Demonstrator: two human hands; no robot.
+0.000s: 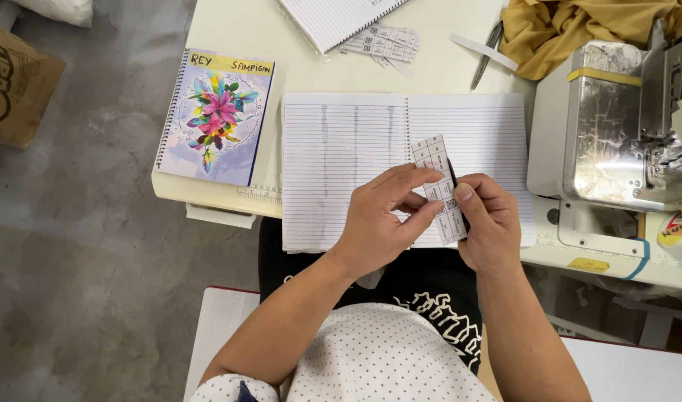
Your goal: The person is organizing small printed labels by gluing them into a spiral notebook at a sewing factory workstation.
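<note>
At the bottom of the frame a white dotted shirt [386, 357] and a black garment with white print [438, 305] are seen, and both forearms are stretched up toward the centre. Just above, in the centre of the frame, a narrow paper strip [439, 186] with printed squares is held between the two hands. The left hand [382, 219] is closed on the strip, with the index finger laid over its upper part and the thumb pressed from below. The right hand [490, 223] is also clenched on the strip from the right side, with the thumb on top; a thin black pen [456, 190] is kept along this hand, beside the strip. The strip is tilted a little and is held just over an open lined notebook [341, 160], which is laid flat on the pale table [244, 33]. At the left of the notebook, a closed spiral notebook with a flower cover [216, 119] is placed at the table edge. At the right of the frame a sewing machine [616, 141] is seen. Further up, at the top centre, another spiral pad [337, 18] and some more paper slips [382, 41] are lying, with a dark pen [486, 56] near them. In the upper right corner a yellow cloth [564, 26] is piled
</note>
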